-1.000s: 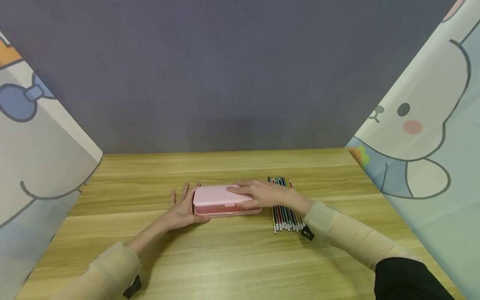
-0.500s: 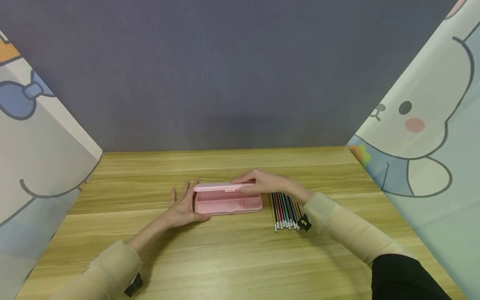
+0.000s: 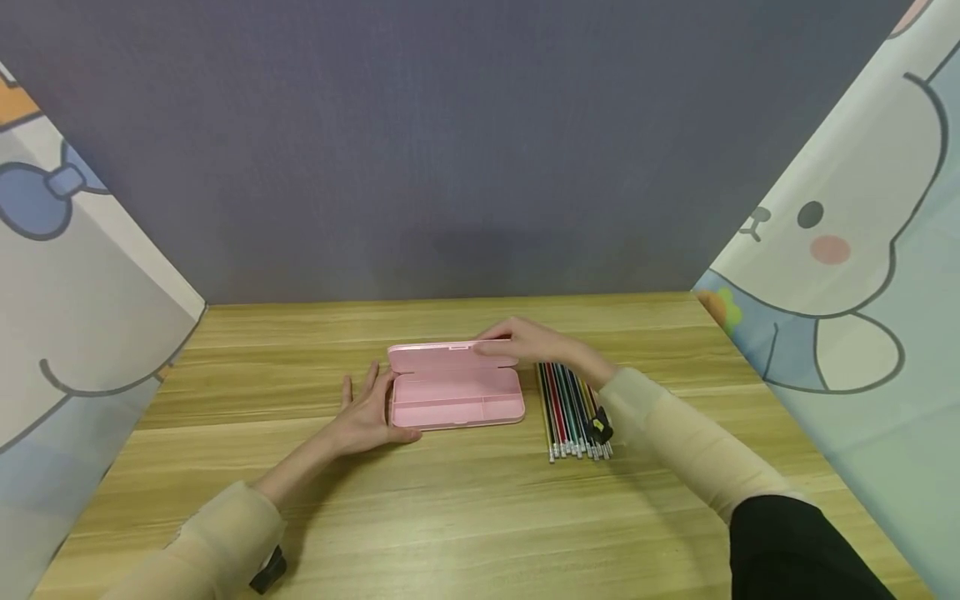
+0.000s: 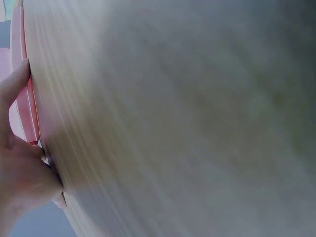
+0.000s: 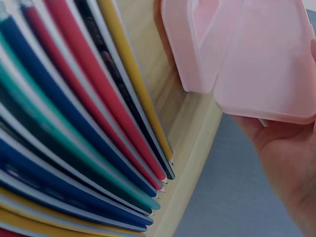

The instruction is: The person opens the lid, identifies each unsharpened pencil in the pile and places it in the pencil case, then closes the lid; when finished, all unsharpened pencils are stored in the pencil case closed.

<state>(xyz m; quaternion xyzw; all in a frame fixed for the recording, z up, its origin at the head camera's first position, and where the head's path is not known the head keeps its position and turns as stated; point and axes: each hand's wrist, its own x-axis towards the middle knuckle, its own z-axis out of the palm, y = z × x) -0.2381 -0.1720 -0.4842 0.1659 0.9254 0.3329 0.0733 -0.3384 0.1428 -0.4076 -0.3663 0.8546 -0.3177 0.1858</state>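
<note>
A pink pencil case [image 3: 457, 408] stands open on the wooden table, its hinged lid [image 3: 423, 358] raised at the back. Inside are bare compartments, split by a long divider and a short one. My left hand [image 3: 366, 419] holds the case's left end, thumb along the front wall and index finger at the back corner; the left wrist view has the thumb [image 4: 15, 83] against the pink side. My right hand [image 3: 531, 343] pinches the lid's right part, thumb inside and fingers behind. In the right wrist view the lid [image 5: 269, 59] hides some of those fingers.
A row of several coloured pencils [image 3: 567, 412] lies just right of the case, under my right forearm, eraser ends towards me. Behind the table [image 3: 450, 517] rises a grey panel [image 3: 450, 150]. Cartoon-printed sheets [image 3: 840, 292] slope up at both sides.
The lid has gone from closed to raised and tilted back, uncovering the compartments. My right hand has moved up and away from me with it; my left hand has stayed put.
</note>
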